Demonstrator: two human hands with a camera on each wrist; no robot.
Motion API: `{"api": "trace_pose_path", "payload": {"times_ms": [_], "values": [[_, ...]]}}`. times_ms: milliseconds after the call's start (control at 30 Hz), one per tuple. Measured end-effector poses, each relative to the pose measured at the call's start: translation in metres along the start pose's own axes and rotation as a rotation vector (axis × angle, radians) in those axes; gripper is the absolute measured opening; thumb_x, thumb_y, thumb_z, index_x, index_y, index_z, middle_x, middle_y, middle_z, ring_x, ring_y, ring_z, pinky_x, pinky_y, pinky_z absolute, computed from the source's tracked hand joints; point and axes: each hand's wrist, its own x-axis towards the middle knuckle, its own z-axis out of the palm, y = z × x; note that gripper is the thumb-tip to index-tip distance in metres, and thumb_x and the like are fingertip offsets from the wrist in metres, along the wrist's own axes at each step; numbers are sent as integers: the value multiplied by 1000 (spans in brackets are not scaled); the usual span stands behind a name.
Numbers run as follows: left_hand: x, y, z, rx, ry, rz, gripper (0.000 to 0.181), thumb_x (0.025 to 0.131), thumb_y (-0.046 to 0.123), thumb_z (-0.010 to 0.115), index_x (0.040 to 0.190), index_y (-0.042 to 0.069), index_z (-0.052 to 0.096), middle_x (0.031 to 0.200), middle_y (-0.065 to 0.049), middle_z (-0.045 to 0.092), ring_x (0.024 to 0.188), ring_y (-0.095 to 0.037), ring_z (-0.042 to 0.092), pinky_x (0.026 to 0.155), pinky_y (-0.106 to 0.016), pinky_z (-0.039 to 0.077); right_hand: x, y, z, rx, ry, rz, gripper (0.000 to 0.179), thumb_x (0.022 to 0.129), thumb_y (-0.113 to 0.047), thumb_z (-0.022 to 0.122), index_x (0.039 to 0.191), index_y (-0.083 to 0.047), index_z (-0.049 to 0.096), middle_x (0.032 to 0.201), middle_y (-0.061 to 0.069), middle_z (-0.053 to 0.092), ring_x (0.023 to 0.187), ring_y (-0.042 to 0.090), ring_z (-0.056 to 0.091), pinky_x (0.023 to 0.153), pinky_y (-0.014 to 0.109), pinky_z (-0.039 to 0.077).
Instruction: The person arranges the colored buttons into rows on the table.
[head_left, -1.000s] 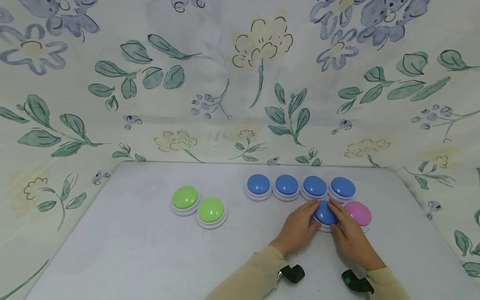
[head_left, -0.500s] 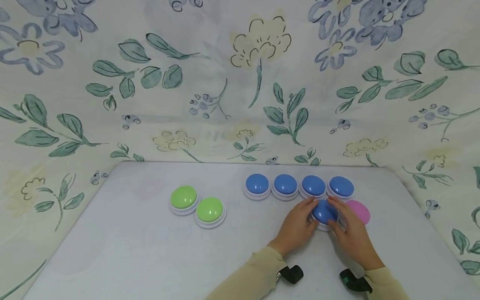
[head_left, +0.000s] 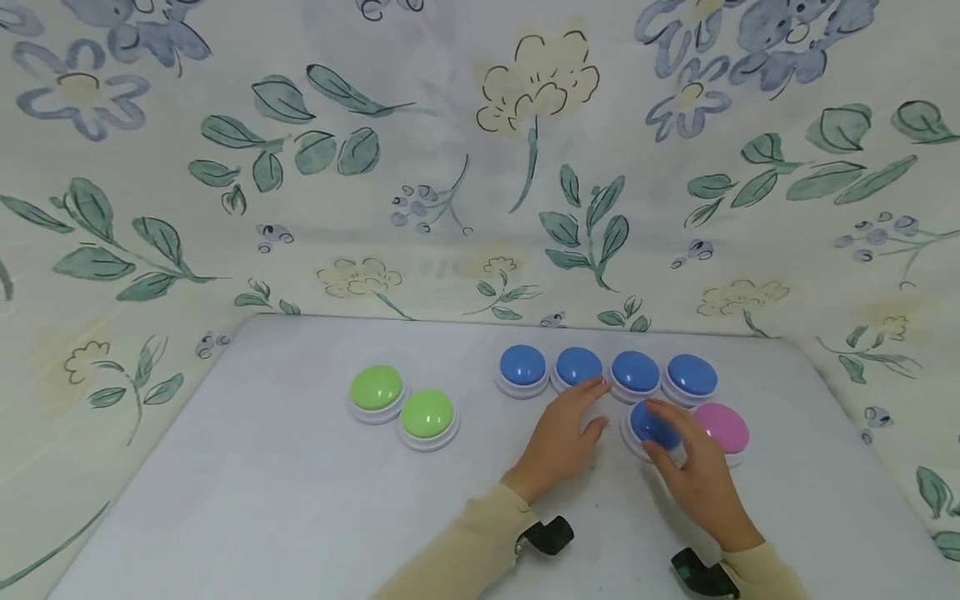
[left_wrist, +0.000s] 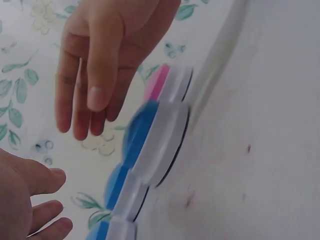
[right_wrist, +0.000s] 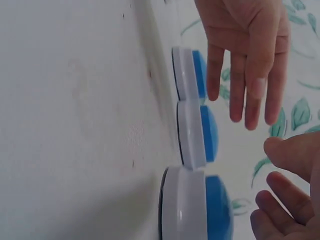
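Note:
Just below the back row, one blue push button (head_left: 652,427) sits on its round white base. My right hand (head_left: 697,479) hovers over its right side with loosely bent fingers and holds nothing; in the right wrist view a gap shows between that hand (right_wrist: 292,190) and the blue dome (right_wrist: 218,210). My left hand (head_left: 558,442) is held out left of this button, its fingertips overlapping a back-row blue button (head_left: 577,365) in the head view. The left wrist view has the right hand (left_wrist: 105,65) above the buttons. A pink button (head_left: 724,427) stands right of the front blue one.
Several blue buttons (head_left: 522,365) form a row near the far edge of the white table (head_left: 285,500). Two green buttons (head_left: 427,413) stand at the left, side by side. Flowered cloth (head_left: 450,167) hangs behind the table.
My left hand has let go of the front blue button and moved left and slightly up. My right hand has loosened and lifted off it. The buttons keep their places.

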Motion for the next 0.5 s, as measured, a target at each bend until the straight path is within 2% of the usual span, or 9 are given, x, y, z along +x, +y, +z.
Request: {"api": "trace_pose_path", "payload": {"times_ms": [200,367,433,500], "values": [[-9,-9,-32,41,40,36,43,92,14,57,134,9,48,141,-5,44,130,-20,40,106,-35,34,8,-15,12,28,-27,-47,55,76,2,72,127,-8,53,127,7,55,118,26,49,101,7,26],[-18,-18,-54,61,68,21,45,91,15,58,135,10,48,141,-4,44,130,-20,39,106,-36,34,17,-28,26,65,-50,-66,54,77,-1,72,127,-8,54,128,4,54,119,22,49,98,33,42],[-22,-24,-61,66,82,6,45,91,15,58,135,11,48,140,-4,45,130,-19,39,106,-35,34,22,-34,32,81,-72,-58,53,79,-4,72,128,-10,53,129,3,54,120,22,49,96,43,44],[-26,-29,-69,71,99,-9,45,91,15,59,134,11,48,139,-4,46,129,-18,40,106,-34,34,27,-41,38,94,-94,-48,52,81,-8,71,129,-12,52,130,2,53,121,21,48,96,45,43]]}}
